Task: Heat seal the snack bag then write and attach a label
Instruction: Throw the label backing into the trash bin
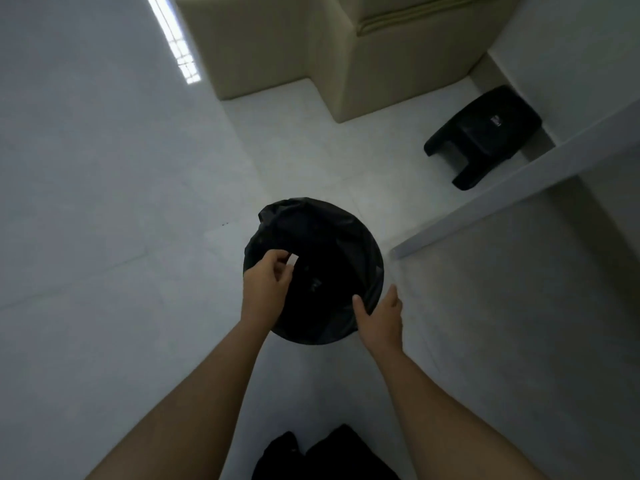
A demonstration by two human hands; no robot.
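A round bin lined with a black bag (329,237) stands on the pale floor below me. My left hand (266,278) is over its left rim, fingers pinched on a small white scrap (293,259) above the opening. My right hand (379,318) grips the bin's near right rim, thumb over the liner edge. No snack bag, sealer or label sheet is in view.
A black step stool (485,133) sits at the right by a white wall. A white ledge (519,188) juts out on the right. A beige cabinet base (346,64) stands behind. My dark trouser legs (325,455) show at the bottom.
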